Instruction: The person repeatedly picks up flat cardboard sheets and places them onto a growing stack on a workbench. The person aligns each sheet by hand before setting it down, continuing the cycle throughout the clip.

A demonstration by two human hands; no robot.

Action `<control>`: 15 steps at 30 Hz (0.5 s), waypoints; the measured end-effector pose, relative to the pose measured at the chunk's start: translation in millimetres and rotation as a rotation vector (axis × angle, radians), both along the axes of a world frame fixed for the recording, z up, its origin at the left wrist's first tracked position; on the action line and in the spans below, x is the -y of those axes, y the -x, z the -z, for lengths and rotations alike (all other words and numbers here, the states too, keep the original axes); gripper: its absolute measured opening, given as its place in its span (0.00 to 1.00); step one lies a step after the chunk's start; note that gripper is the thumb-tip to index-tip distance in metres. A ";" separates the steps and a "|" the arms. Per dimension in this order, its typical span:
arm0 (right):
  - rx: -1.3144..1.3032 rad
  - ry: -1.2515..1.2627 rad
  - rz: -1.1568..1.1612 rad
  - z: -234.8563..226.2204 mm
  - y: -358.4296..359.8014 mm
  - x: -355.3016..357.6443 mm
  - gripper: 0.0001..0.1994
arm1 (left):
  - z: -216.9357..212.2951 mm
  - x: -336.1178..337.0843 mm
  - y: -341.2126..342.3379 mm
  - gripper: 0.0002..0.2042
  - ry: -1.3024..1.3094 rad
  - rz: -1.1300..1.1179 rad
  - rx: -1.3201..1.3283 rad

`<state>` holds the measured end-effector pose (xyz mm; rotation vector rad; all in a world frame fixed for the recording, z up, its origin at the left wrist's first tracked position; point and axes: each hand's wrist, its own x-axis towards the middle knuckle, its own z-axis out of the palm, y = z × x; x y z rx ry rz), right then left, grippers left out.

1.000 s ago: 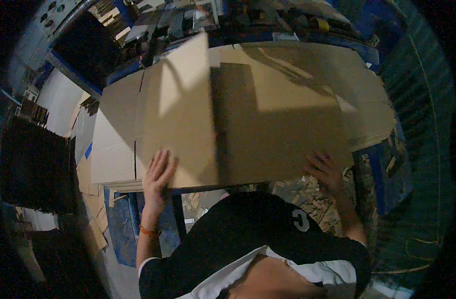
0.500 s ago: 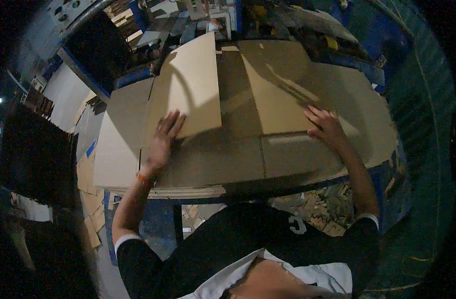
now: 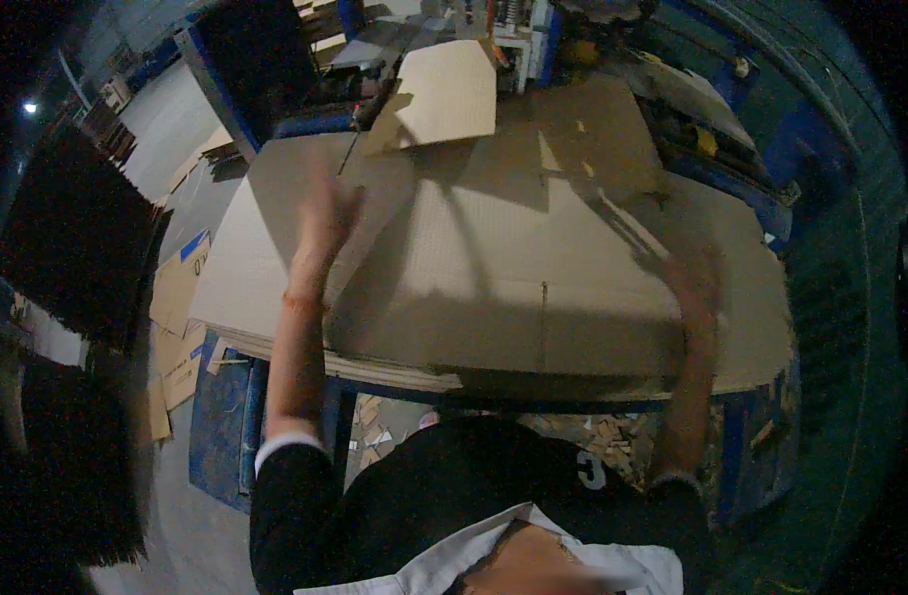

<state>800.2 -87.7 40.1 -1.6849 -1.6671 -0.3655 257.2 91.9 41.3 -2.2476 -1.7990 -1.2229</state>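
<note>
A stack of brown cardboard sheets [image 3: 454,332] lies across the work table in front of me. My left hand [image 3: 328,216] is over the sheets' left part, thumb apart from the blurred fingers, with nothing seen in it. Beyond it, a brightly lit cardboard panel [image 3: 449,94] stands out at the far edge, by the machine. A second, shaded cardboard panel [image 3: 603,129] lies to its right. My right hand [image 3: 690,276] is over the right part of the sheets, in shadow; motion smears its fingers, and I cannot make out whether it touches the cardboard.
Blue-framed machinery [image 3: 732,149] stands along the far side of the table. Loose cardboard pieces [image 3: 181,288] lie on the floor to the left, near a dark stack [image 3: 67,228]. Cardboard scraps [image 3: 598,436] litter the floor below the table's front edge.
Both cardboard panels have moved away from me toward the machine, baring more of the sheets below. My hands have come off the panels; the right one is nearer me. The view has shifted slightly.
</note>
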 end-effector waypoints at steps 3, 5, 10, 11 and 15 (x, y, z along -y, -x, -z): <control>-0.098 -0.036 0.496 32.5 -44.6 98.5 0.27 | 42.5 72.6 99.5 0.27 -0.349 -0.450 0.530; -0.123 -0.012 0.774 60.8 -70.3 134.2 0.27 | 75.9 100.3 142.7 0.34 -0.232 -0.788 0.617; -0.210 -0.104 0.793 76.4 -95.0 157.2 0.26 | 78.7 106.7 140.6 0.41 0.257 -1.116 0.280; -0.225 -0.149 0.766 68.6 -94.3 156.7 0.26 | 66.7 107.7 131.0 0.39 0.217 -1.083 0.366; -0.215 -0.339 0.643 25.8 -95.0 153.6 0.25 | 16.1 98.3 112.4 0.30 0.145 -0.609 0.704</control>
